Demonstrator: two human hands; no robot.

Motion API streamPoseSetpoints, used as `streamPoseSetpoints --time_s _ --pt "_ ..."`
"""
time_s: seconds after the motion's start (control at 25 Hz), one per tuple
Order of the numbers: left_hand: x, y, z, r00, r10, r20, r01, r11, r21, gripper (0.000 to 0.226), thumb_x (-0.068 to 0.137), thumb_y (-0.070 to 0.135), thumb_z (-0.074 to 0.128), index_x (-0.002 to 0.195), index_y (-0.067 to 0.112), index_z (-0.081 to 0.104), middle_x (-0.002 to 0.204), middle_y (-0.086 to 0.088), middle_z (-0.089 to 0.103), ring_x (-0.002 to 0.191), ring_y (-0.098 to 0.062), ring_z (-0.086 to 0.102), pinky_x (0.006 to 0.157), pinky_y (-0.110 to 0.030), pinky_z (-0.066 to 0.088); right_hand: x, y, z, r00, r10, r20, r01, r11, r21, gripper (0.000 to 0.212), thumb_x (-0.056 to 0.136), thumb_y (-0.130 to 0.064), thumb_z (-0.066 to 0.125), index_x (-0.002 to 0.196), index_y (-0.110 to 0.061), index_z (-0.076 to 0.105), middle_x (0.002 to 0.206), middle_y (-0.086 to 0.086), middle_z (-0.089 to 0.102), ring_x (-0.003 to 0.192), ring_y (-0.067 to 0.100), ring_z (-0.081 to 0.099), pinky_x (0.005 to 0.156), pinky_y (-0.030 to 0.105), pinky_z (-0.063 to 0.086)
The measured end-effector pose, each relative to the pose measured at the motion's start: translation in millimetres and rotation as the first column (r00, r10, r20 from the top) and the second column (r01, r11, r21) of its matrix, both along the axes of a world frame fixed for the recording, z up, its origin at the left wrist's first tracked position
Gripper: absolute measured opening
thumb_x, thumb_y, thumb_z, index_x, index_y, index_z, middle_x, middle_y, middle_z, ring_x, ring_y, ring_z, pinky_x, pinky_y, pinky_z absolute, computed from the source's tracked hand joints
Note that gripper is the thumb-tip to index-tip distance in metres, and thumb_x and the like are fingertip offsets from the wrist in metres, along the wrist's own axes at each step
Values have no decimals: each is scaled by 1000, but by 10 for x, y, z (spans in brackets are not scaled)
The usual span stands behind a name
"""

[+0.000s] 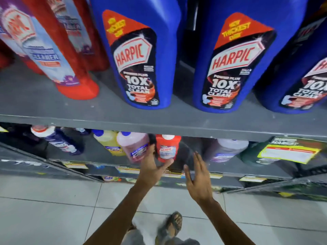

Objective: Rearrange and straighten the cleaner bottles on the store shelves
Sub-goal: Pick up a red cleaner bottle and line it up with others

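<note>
On the lower shelf a pink cleaner bottle (134, 147) with a blue cap leans, blurred. My left hand (152, 168) reaches up beside it. Its fingers rest against the pink bottle's right side, and its thumb spreads toward the base of a small red Harpic bottle (167, 147). Nothing is gripped in that hand. My right hand (196, 175) hovers open with fingers apart, in front of the dark gap between the red bottle and a purple bottle (228, 150). A yellow bottle (108, 141) stands behind the pink one.
The grey upper shelf (106, 119) carries large blue Harpic bottles (141, 55) (235, 57) and red Harpic bottles (53, 46) on the left. A dark blue bottle (58, 140) stands lower left. A yellow price tag (288, 152) hangs at right. Below are the tiled floor and my sandalled foot (172, 225).
</note>
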State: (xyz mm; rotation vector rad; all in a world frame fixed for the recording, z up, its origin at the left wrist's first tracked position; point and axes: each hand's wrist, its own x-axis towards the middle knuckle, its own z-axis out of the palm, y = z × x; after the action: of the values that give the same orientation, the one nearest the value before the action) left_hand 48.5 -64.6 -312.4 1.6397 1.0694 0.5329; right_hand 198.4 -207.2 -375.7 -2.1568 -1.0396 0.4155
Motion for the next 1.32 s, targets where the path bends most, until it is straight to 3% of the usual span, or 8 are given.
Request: streamPoseSetpoints --time_s 0.12,0.28,0.4,0.56,0.72,0.92,1.2,1.32 --pt "147 162 41 1000 14 -4 -14 999 -40 61 81 10 90 131 9 56 115 3 75 101 10 72 92 -13 56 106 132 -345 985 126 115 -112 986 -121 73 108 -50 36 166 -5 32 173 4 20 163 28 26 132 52 27" --pt "176 336 -40 999 52 -9 -53 983 -174 67 74 22 96 132 13 65 124 -6 79 112 -25 77 101 -51 62 143 228 -514 946 246 210 -187 946 -265 71 112 -48 21 170 -9 14 179 5 5 167 22 3 137 47 7" --pt "159 352 -38 1000 21 -19 -24 986 -165 68 76 23 94 136 14 64 129 -5 77 115 -27 76 102 -52 61 123 235 -504 933 271 237 -187 927 -325 71 112 -51 10 171 -13 6 179 3 -4 167 21 -6 134 41 -5" --pt "108 308 104 1000 -17 -23 13 988 -152 60 75 20 95 127 18 66 120 4 78 110 -20 76 102 -43 62 112 272 -423 945 253 209 -177 929 -325 74 109 -52 8 171 -10 10 178 3 -4 168 23 -1 137 44 3" --pt "-275 202 384 998 23 50 -15 987 -161 55 71 -4 93 116 17 70 100 11 82 105 -20 77 88 -27 64 -55 309 -144 970 219 105 -202 968 -150 71 108 -51 25 167 -13 30 173 -4 18 165 23 23 135 40 12" --pt "-1166 339 1190 996 -19 88 31 991 -132 51 70 0 94 117 8 75 99 11 85 94 -5 79 78 -16 61 -660 399 533 967 236 99 -250 955 162 56 107 -44 49 160 -30 44 166 -23 35 156 -16 18 129 28 28" --pt "-2339 886 2367 972 -19 235 -22 985 171 62 52 19 105 106 15 75 101 0 86 95 -13 80 90 -38 66 -1646 1132 1940 944 208 256 -327 689 647 34 99 -16 65 133 -13 70 139 -1 72 133 11 65 114 29 48" --pt "-2642 1160 2785 930 -38 365 -81 949 305 61 55 28 99 110 30 73 100 11 85 91 -6 80 84 -26 65 -1997 1414 2403 942 161 295 -329 625 708 30 100 -12 67 130 -10 72 134 2 75 128 12 69 110 29 51"
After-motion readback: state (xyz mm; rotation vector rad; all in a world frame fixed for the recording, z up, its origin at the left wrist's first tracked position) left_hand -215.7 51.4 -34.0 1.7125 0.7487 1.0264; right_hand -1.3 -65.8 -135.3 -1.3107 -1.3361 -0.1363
